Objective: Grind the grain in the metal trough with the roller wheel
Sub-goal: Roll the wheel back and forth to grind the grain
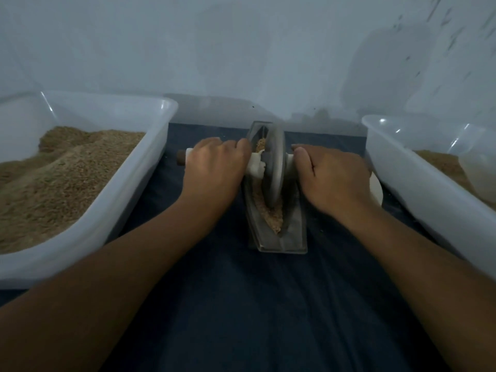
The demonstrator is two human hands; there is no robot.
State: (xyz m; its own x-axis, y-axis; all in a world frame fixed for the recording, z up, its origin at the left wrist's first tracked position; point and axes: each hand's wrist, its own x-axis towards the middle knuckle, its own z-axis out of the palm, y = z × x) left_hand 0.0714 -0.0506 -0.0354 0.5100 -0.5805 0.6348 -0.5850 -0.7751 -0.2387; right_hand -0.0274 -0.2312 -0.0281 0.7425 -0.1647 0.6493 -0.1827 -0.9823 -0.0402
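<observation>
Both hands clamped on the wheel's axle, mid-grind at frame centre.

Left hand [214, 167] and right hand [332, 175] grip the handle either side of the roller wheel [275, 162], standing in the metal trough [279, 237] on grain [276, 218]. Uneven pressure could tilt the wheel and spill grain.

No readable text, label or number appears anywhere.

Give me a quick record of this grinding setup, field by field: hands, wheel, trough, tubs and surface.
left hand: grips the axle handle left of the wheel
right hand: grips the handle on the wheel's right
roller wheel: upright in the trough
metal trough: holds grain
left tub: heaped with grain
right tub: some grain
surface: dark cloth
</observation>
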